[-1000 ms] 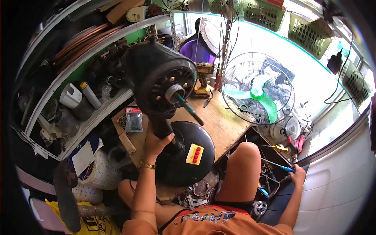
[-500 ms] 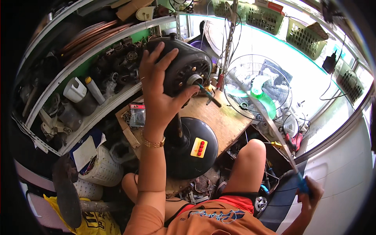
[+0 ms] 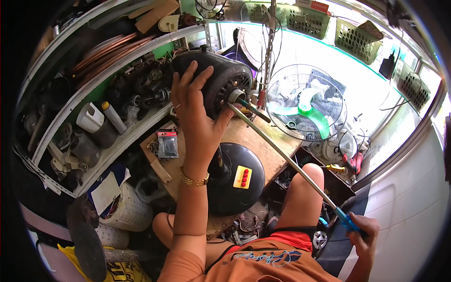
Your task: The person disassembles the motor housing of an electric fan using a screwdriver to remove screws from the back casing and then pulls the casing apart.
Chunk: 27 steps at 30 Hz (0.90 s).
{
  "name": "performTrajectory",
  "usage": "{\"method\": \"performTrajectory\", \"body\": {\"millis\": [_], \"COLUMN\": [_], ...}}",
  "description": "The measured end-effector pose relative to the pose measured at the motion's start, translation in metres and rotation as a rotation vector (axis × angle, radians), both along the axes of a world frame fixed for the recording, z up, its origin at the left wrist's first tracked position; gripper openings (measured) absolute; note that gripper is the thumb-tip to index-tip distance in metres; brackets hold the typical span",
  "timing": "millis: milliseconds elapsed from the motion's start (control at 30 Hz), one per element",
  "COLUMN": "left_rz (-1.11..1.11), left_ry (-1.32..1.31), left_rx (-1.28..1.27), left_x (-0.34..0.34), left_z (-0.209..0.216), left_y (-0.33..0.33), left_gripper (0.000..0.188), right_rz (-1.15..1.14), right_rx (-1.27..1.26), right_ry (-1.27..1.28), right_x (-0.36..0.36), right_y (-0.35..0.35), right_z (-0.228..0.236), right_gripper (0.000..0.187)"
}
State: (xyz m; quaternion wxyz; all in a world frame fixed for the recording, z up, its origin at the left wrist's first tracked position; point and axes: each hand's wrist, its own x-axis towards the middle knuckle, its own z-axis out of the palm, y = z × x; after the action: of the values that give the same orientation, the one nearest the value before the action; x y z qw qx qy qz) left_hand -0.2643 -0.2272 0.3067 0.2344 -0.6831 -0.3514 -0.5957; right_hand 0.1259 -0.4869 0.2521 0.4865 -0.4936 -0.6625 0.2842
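Observation:
My left hand (image 3: pixel 199 115) steadies a dark fan motor housing (image 3: pixel 218 70), its fingers spread over the side and its thumb by the front collar. From that collar sticks the motor's greenish shaft (image 3: pixel 256 110). A long screwdriver (image 3: pixel 295 165) with a blue handle is gripped in my right hand (image 3: pixel 364 232) at the lower right. Its blade end reaches the collar beside my left thumb; exact contact there cannot be made out. Below the motor is a round black fan base (image 3: pixel 235 197) with a yellow panel of red buttons.
A wooden board (image 3: pixel 277 162) lies under the fan base, with a small plastic packet (image 3: pixel 167 143) on it. Shelves (image 3: pixel 127 141) of parts line the left. A caged fan with green blades (image 3: pixel 305 108) stands at the far right. A white perforated bucket (image 3: pixel 127 207) is at the left.
My right hand has swung the screwdriver so its tip has come to the motor collar. My left hand stays on the motor, and the whole view has shifted slightly.

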Motion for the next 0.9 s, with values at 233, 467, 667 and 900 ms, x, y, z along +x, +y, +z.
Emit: {"method": "performTrajectory", "body": {"millis": [233, 467, 667, 900], "left_rz": [-0.049, -0.030, 0.004, -0.058], "left_ry": [-0.015, -0.030, -0.022, 0.007], "left_rx": [0.021, -0.004, 0.018, 0.063], "left_x": [0.000, 0.001, 0.001, 0.002], "left_z": [-0.001, 0.001, 0.003, 0.004], "left_y": [0.003, -0.001, -0.001, 0.004], "left_gripper": [0.075, 0.081, 0.076, 0.071], "right_rz": [0.000, 0.003, -0.118, -0.030], "right_rx": [-0.115, -0.117, -0.364, -0.451], "right_ry": [0.041, 0.071, 0.208, 0.415], "right_x": [-0.003, -0.002, -0.008, -0.009], "right_y": [0.001, -0.007, -0.018, -0.016], "right_z": [0.009, 0.029, 0.053, 0.068], "right_gripper": [0.046, 0.042, 0.041, 0.055]}}
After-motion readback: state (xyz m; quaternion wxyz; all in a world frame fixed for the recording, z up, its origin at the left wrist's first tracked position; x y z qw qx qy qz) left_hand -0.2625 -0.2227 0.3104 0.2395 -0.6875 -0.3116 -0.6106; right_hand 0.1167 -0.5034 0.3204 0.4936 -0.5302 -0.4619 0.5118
